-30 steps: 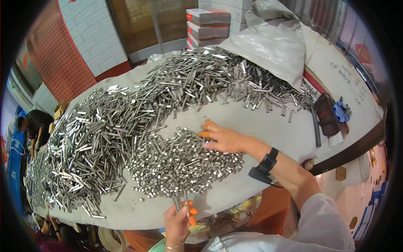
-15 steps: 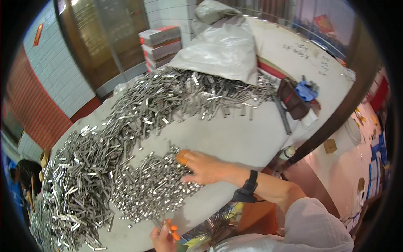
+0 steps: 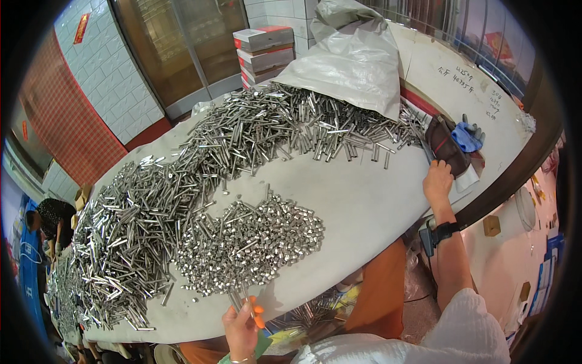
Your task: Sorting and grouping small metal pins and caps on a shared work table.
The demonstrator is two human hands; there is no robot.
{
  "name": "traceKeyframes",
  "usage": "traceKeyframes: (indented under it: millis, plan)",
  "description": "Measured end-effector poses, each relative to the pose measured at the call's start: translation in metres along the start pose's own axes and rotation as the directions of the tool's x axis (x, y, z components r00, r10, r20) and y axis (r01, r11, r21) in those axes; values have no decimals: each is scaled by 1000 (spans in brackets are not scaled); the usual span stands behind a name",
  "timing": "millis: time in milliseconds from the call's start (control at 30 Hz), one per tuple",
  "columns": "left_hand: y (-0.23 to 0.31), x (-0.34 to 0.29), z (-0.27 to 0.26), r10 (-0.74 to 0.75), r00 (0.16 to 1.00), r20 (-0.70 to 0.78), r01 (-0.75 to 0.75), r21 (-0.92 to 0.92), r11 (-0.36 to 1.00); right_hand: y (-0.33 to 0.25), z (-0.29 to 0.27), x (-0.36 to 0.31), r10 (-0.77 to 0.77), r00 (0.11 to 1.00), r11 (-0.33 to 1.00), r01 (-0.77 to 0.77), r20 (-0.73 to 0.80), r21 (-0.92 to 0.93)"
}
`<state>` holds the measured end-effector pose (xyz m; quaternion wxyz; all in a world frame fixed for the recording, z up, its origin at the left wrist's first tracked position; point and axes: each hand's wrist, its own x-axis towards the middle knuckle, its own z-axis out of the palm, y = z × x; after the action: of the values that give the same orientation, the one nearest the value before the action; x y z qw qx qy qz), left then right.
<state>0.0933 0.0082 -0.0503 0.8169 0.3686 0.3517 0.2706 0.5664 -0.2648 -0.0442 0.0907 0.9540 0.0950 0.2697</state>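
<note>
A grey table (image 3: 364, 200) carries a long heap of metal tubes (image 3: 254, 133) and, nearer me, a pile of short metal pieces (image 3: 248, 242). My left hand (image 3: 241, 327), with orange fingertip covers, is at the table's near edge and pinches a few metal tubes by the short-piece pile. My right hand (image 3: 438, 181), a black watch on its wrist, reaches far right and touches a thin dark rod beside a dark brown pouch (image 3: 447, 145) with a blue glove (image 3: 468, 134) on it.
A white woven sack (image 3: 351, 60) lies over the far end of the tube heap. Stacked flat boxes (image 3: 264, 54) stand behind it. Another person (image 3: 51, 218) sits at the left end. White tiled and red walls rise behind.
My right hand has left the short-piece pile and swung right to the rod by the pouch. The view has turned right. My left hand stays at the near edge.
</note>
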Motion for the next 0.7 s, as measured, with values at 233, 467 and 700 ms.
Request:
traceKeyframes:
  millis: [233,467,700]
  plan:
    - [-5,3,-8,-14,1000,5,14,-2,1000,11,6,7,146,988,988,-148,43,52]
    - [-3,5,-1,-13,1000,13,13,-13,1000,-45,-60,-13,50,999,629,-34,2,776]
    - [-1,4,-7,-43,999,8,43,-21,999,-217,-126,14,-586,771,-50,-341,249,939]
